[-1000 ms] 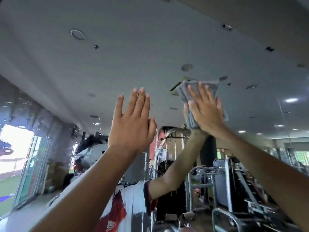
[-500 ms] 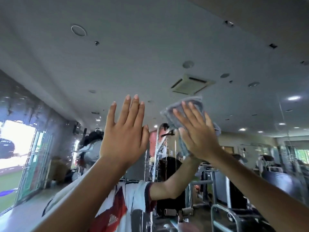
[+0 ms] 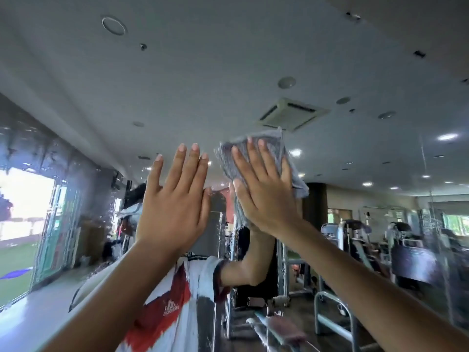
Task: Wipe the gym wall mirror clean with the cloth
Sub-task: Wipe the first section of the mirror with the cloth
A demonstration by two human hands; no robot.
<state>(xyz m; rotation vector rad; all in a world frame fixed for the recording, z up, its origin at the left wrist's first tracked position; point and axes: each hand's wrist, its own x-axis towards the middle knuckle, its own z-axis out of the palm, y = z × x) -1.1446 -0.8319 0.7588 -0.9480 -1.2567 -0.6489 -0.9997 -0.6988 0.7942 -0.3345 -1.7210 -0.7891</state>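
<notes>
Head view: since the earliest frame, the right hand has carried the cloth down off the reflected ceiling vent and toward the left hand. Both hands are flat, with straight fingers. The right presses the crumpled grey cloth against the mirror; the left appears to rest bare on the glass beside it. Judged mid-task: wet streaks remain at left and below the hands.

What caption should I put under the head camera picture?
Right hand presses a grey cloth on the streaky gym mirror, left hand open beside it.
</notes>
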